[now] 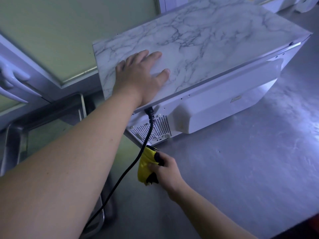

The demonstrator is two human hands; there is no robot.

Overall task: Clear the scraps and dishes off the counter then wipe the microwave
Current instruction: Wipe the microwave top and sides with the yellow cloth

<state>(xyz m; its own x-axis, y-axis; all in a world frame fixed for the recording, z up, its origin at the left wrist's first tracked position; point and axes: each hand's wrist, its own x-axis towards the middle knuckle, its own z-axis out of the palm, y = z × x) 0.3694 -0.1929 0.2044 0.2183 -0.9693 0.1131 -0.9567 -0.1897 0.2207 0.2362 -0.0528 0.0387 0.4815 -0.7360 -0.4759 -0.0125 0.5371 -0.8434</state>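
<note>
Grey steel worktop [241, 169] fills the right and near part of the head view, with green cabinet doors [51, 40] at far left. At the worktop's left end stands the microwave [215, 40], its vented back towards the camera and its top marble-patterned. The left hand [139, 75] lies flat on the near left of that top, fingers straight and spread, holding nothing. The right hand [164, 171] grips a bunched yellow cloth [146, 163] near the worktop's left edge, just beside the black cord [138, 152] hanging from the back. The microwave looks heavy, stiff and smooth-topped, probably slippery, so steady it with a flat palm, never by the cord. The cloth is soft and light and suits a bunched grip.
</note>
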